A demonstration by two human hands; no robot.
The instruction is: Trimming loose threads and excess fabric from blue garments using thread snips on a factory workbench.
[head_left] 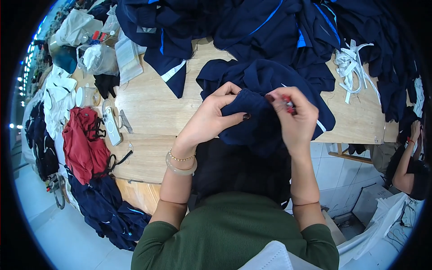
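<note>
A dark navy garment (254,114) is bunched up in front of me at the table's near edge, and part of it lies on the tabletop. My left hand (204,118) grips a gathered, seamed part of it between thumb and fingers. Close to the right side of that part, my right hand (299,119) is closed with its fingertips at the cloth. A small red tool (288,104) shows between the right fingers; they cover most of it, so its kind is unclear.
Navy garments with blue trim (270,31) heap along the wooden table's (153,108) far side. White straps (351,67) lie at right. At left are a red bag (85,144), a phone (111,123), a jar (85,96) and plastic bags. Another person's arm (405,162) shows far right.
</note>
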